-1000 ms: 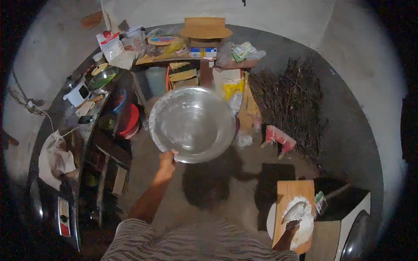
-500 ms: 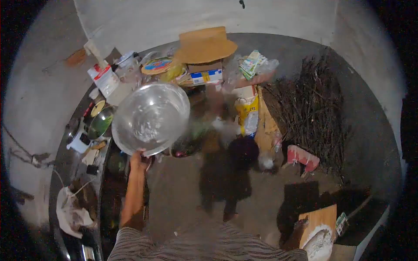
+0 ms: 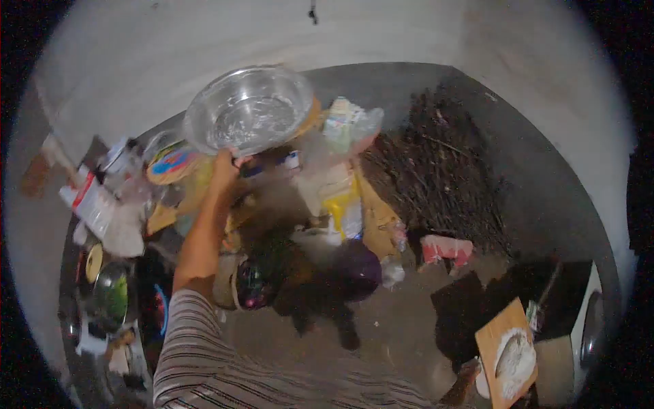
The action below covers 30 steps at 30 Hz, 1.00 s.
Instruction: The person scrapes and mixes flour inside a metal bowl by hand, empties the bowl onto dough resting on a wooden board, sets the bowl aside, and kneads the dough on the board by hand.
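My left hand [image 3: 227,163] reaches far forward, its fingers closed on the near rim of a large, shiny metal basin [image 3: 262,119]. The basin is tilted so that its inside faces me, and I see nothing in it. Low at the right, my right hand [image 3: 464,385] is dark and partly out of frame. It is closed at the left edge of a tilted wooden board [image 3: 485,341] bearing a heap of white powder [image 3: 516,358]. Part of a white rounded thing [image 3: 483,383] shows between that hand and the board.
A big pile of dry twigs [image 3: 436,170] lies at the right, with a pink low stool [image 3: 446,251] before it. Bags, boxes and a colourful round lid [image 3: 174,163] crowd the back left. A yellow plastic bag [image 3: 335,208] and a purple round object [image 3: 357,270] sit in the middle.
My left hand has carried the basin forward and up, away from my body. The view has swung to the right. The board with white powder has stayed at my lower right.
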Each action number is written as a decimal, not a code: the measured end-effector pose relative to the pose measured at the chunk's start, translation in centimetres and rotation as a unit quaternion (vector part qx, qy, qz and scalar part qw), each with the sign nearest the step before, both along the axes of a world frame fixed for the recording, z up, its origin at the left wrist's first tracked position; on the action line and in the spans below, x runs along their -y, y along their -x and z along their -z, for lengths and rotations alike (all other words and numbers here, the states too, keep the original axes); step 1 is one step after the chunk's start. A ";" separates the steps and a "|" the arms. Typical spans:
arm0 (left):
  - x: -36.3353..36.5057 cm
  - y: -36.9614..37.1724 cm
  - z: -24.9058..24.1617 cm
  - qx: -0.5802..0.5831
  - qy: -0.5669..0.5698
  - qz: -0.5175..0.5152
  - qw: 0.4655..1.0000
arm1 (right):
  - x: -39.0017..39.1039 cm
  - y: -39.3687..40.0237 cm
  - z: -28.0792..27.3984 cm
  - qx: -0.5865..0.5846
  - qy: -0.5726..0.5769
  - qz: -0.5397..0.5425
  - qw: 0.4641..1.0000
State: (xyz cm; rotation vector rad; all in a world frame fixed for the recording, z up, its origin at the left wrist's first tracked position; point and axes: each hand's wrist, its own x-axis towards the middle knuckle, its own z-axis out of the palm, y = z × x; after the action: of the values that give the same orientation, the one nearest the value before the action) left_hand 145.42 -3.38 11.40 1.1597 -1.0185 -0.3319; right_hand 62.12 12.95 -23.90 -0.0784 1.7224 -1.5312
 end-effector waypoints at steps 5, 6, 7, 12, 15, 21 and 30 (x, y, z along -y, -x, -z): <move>6.2 -9.0 -0.2 0.344 -0.259 -0.059 0.900 | -11.1 -2.7 -0.9 -0.025 0.041 0.118 0.992; 6.4 -8.7 -0.4 0.426 -0.280 -0.107 0.854 | -13.2 -2.8 -0.7 -0.032 0.056 0.135 0.989; 5.7 -7.1 -1.2 0.492 -0.313 -0.154 0.798 | -14.7 -1.9 -0.1 -0.038 0.089 0.143 0.985; 2.0 4.0 -7.5 0.638 -0.452 -0.223 0.582 | -18.1 -4.5 -9.4 -0.113 0.052 0.277 0.953; 1.4 -0.9 -4.7 0.745 -0.144 -0.228 0.611 | -22.3 -1.5 -8.2 -0.022 0.120 0.319 0.940; 9.9 6.8 5.7 0.643 -0.057 -0.044 0.762 | -26.3 4.1 -9.3 -0.024 0.017 0.360 0.933; 5.9 42.6 24.0 0.703 -0.201 0.247 0.636 | -26.0 17.2 -1.7 -0.058 0.026 0.314 0.947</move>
State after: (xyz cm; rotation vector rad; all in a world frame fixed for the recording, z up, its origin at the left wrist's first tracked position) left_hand 102.77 -9.28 -12.62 1.4750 -2.8095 0.0189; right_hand 44.93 38.95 -22.19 0.3998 1.9046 -2.0595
